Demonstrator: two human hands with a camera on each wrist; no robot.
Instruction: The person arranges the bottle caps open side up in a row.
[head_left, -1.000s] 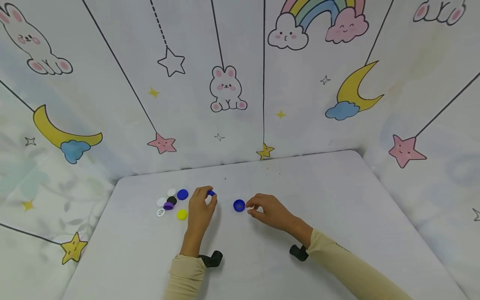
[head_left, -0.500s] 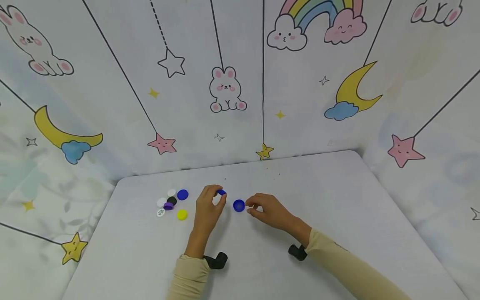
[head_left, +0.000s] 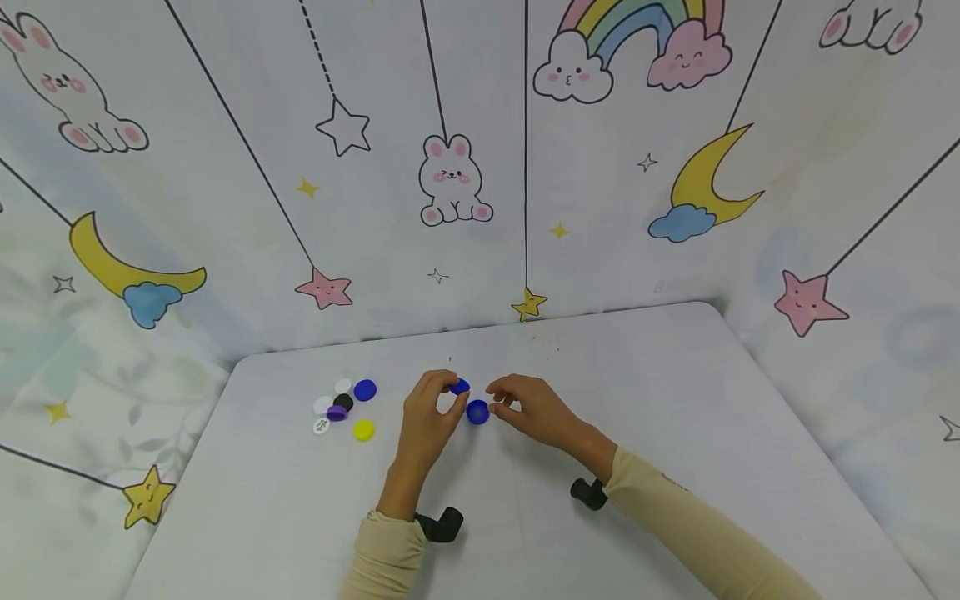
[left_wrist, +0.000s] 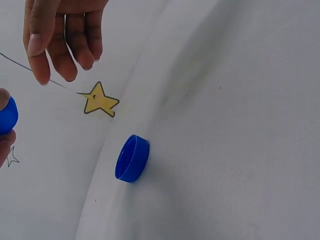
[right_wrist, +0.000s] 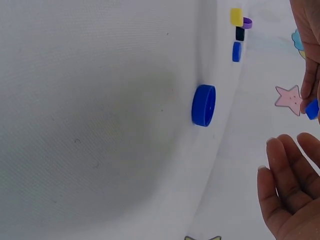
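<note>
My left hand [head_left: 430,425] pinches a blue bottle cap [head_left: 460,387] between thumb and fingers, up off the table. The same cap [left_wrist: 7,117] shows at the left edge of the left wrist view. Another blue cap [head_left: 477,412] lies on the table between my hands, its hollow side up; in the right wrist view this cap [right_wrist: 203,105] stands apart from all fingers. My right hand [head_left: 540,412] hovers just right of it, fingers loosely bent, with nothing between them.
To the left lies a loose group of caps: a blue cap [head_left: 365,390], a yellow cap [head_left: 363,430], a black cap [head_left: 342,402], a purple cap [head_left: 337,413] and several white caps [head_left: 322,426]. A patterned cloth wall [head_left: 390,250] rises behind the white table [head_left: 645,375].
My left hand has moved right with the pinched blue cap, from beside the group to near the lying cap. My right hand has shifted slightly up and left. The lying caps stay put.
</note>
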